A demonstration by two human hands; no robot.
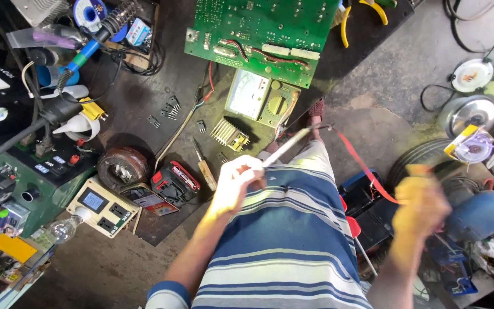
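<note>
Dark and crowded, the worktop (144, 109) filled the upper left of my view, and grey floor lay to the right of it. I saw the left hand (236, 182) closed around a thin pale rod-shaped tool (286, 147), which pointed up and to the right over the striped cloth (293, 229) on the lap. The right hand (421, 209) was blurred; I could not tell if it was closed on something, though a small dark piece showed at its top. A red strap (367, 171) ran from near the tip of the tool toward the right hand. The two hands were well apart, one on each side of the lap.

Just beside the left hand, on the worktop edge, lay a screwdriver with a wooden handle (204, 166) and a red and black meter (175, 182). Further up stood a small finned heat sink (228, 134), then an analogue multimeter (261, 97), partly under a large green circuit board (258, 28). Yellow-handled pliers (361, 14) lay at the top. To the left I saw a round brown coil (122, 166), a cream box with a small screen (103, 206), and a blue soldering iron (90, 46). A clear bulb (61, 229) lay near the lower left.
</note>
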